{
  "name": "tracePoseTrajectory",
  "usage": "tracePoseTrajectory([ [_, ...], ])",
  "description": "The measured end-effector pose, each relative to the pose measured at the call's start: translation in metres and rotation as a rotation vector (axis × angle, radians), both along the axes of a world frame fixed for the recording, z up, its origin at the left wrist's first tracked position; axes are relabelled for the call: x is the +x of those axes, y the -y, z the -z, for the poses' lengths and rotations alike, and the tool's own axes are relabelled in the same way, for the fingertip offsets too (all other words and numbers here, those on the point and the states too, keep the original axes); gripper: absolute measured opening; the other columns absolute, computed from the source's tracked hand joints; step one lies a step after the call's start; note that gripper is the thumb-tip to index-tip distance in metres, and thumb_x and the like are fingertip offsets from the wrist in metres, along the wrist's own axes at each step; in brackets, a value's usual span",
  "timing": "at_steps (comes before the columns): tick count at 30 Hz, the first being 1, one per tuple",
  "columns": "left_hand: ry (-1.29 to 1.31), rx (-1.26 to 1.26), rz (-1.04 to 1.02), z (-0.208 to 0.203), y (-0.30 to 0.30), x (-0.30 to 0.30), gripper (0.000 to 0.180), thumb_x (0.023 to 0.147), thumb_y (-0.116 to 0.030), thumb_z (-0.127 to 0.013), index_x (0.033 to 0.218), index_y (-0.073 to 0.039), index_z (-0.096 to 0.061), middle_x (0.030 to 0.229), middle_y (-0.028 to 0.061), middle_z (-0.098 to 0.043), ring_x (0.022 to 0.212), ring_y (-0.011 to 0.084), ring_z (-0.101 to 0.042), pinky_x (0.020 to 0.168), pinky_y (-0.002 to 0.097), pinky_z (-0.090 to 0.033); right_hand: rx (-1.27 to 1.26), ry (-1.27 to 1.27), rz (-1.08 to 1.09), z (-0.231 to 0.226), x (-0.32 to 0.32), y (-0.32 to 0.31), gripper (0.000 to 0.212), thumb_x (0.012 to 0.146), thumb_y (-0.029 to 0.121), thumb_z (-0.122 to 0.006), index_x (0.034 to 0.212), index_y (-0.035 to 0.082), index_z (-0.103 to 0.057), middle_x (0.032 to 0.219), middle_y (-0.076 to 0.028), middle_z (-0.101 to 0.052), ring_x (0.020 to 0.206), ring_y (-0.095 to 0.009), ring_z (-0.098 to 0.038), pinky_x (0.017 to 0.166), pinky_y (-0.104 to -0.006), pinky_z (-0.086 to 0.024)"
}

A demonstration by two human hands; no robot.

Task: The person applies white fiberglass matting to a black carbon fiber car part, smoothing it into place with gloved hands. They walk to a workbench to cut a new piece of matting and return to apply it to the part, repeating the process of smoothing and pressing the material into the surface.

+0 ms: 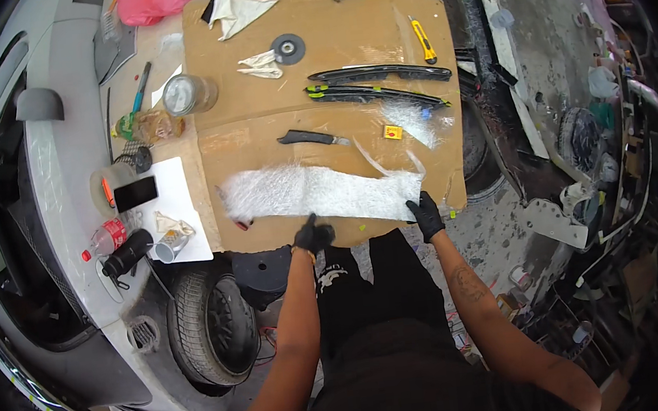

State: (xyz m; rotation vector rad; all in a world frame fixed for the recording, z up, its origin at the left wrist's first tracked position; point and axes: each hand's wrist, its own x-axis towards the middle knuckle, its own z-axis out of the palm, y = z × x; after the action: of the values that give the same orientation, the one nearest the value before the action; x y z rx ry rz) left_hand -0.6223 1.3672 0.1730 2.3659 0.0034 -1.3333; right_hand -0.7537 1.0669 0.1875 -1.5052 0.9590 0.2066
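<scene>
A long white strip of fibreglass mat [320, 193] with frayed ends lies across the near part of the cardboard [244, 146]. My right hand [425, 218], in a black glove, pinches the strip's lower right corner. Below the strip's near edge is my left hand [314, 236], also black-gloved. Its thumb stands apart from the loosely bent fingers, and I see nothing held in it. Just beyond the strip lie a black-handled knife [307, 137] and a small yellow box [392, 132]. A thin curl of loose fibre rises by the strip's right end.
Two black trim pieces [380, 74], a yellow cutter [423, 41] and a grinding disc [288, 49] lie farther off. On the left are a glass jar [190, 94], a phone [136, 193] and a soda bottle [104, 238]. A car body [82, 229] and wheel [210, 328] flank the table.
</scene>
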Motion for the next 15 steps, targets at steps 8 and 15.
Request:
tracePoseTrajectory([
  [8,0.394,-0.425,-0.084,-0.015,0.094,0.057,0.021,0.082,-0.018,-0.059,0.098,-0.004,-0.063,0.098,0.0180,-0.063,0.090,0.0324,-0.060,0.080,0.0396,-0.046,-0.240,-0.133,-0.093,0.083,-0.079,0.109,0.039,0.081,0.014,-0.063,0.114,-0.002,-0.050,0.107,-0.016,-0.060,0.098,-0.024,-0.057,0.085,-0.0332,-0.044],
  [15,0.704,0.027,0.789,0.046,0.107,0.190,0.027,0.063,-0.018,-0.073,0.087,-0.010,-0.062,0.085,0.0157,-0.061,0.079,0.0340,-0.060,0.066,0.0443,-0.047,-0.127,-0.039,-0.017,0.077,-0.058,0.132,0.038,0.080,0.015,-0.063,0.112,0.000,-0.052,0.103,-0.017,-0.061,0.093,-0.022,-0.059,0.082,-0.0318,-0.045],
])
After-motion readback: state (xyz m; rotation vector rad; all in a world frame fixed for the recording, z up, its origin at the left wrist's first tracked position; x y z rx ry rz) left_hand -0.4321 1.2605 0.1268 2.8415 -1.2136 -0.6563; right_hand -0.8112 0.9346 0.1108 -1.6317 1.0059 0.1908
